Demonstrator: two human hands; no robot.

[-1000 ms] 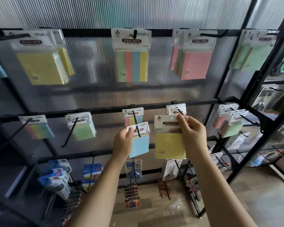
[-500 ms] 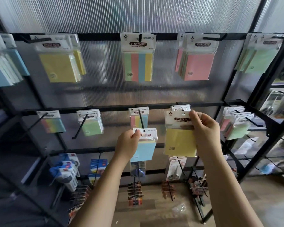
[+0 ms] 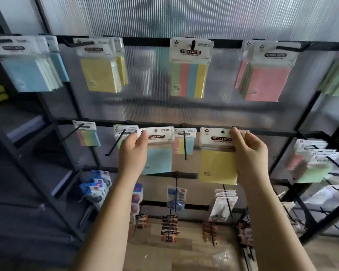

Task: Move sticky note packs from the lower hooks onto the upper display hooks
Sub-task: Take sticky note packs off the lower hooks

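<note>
Head view: both pinched packs, blue pack [image 3: 158, 151] and yellow pack [image 3: 217, 159], now raised off lower hooks

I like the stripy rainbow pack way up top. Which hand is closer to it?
Left, though only slightly. The left hand sits below the stripy pack and to its left, holding a blue pack. The right hand, holding a yellow pack, is below-right, further sideways.
</note>
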